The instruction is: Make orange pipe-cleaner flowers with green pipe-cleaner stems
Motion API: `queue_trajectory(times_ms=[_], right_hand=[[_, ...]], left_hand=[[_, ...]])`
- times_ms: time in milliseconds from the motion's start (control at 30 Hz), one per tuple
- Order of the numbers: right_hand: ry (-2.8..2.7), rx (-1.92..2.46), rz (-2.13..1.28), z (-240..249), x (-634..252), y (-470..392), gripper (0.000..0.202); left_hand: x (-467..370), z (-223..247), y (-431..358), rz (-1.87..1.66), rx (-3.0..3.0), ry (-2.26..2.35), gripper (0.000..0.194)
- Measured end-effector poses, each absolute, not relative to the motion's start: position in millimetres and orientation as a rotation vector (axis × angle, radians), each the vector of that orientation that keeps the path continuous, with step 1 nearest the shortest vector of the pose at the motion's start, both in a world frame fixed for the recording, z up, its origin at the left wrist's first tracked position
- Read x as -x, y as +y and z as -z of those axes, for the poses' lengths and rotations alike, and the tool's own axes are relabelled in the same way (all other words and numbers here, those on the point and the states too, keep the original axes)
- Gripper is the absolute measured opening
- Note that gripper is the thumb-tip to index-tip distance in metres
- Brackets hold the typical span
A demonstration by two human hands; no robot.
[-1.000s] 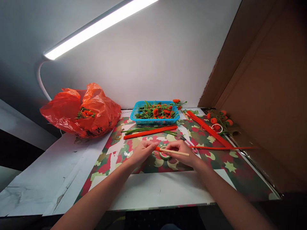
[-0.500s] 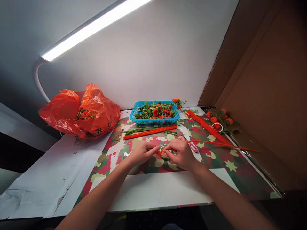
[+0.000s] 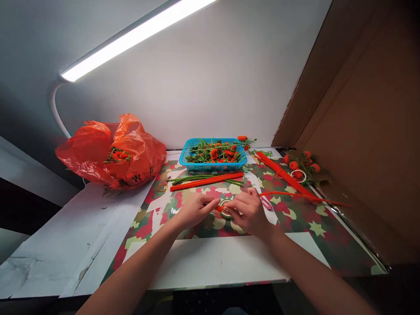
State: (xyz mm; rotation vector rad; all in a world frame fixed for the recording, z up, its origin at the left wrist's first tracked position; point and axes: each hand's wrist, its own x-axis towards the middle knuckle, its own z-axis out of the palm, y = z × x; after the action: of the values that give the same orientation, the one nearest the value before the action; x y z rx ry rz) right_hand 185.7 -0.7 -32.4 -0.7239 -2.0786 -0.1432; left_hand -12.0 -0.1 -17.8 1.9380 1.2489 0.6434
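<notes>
Between the fingertips of both hands is a small twisted piece of orange pipe cleaner (image 3: 219, 209). My left hand (image 3: 197, 210) is closed in a pinch on its left side. My right hand (image 3: 250, 212) pinches it from the right, with the fingers bent. A long orange pipe cleaner (image 3: 305, 197) runs from behind my right hand to the right; whether it is the same piece is hidden. Just beneath the fingers a roll of green tape (image 3: 225, 215) lies on the table. Pink scissor handles (image 3: 266, 203) show beside my right hand.
Orange pipe cleaners (image 3: 206, 180) and green stems (image 3: 188, 178) lie ahead, before a blue basket (image 3: 213, 166) of orange flowers. An orange plastic bag (image 3: 141, 153) stands left under a lamp (image 3: 138, 39). Another orange bundle (image 3: 284, 174), a white ring (image 3: 304, 176) and cardboard (image 3: 357, 131) are right.
The view has shifted slightly. My fingers stay pinched at nearly the same spot, with the right fingers a little changed in pose. The long pipe cleaner's far end has moved slightly left.
</notes>
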Motion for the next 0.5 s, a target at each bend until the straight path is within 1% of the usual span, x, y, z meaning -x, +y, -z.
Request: queue_trajectory(times_ms=[333, 500], right_hand=[[-2.076, 0.695, 0.23, 33.3, -185.2, -0.3, 0.028], [-2.108, 0.668, 0.291, 32.7, -187.5, 2.4, 0.025]], left_hand=[[12.2, 18.6, 0.3, -0.624, -1.956, 1.275, 0.043], [5.8, 20.5, -0.5, -0.74, -1.918, 1.351, 0.042]])
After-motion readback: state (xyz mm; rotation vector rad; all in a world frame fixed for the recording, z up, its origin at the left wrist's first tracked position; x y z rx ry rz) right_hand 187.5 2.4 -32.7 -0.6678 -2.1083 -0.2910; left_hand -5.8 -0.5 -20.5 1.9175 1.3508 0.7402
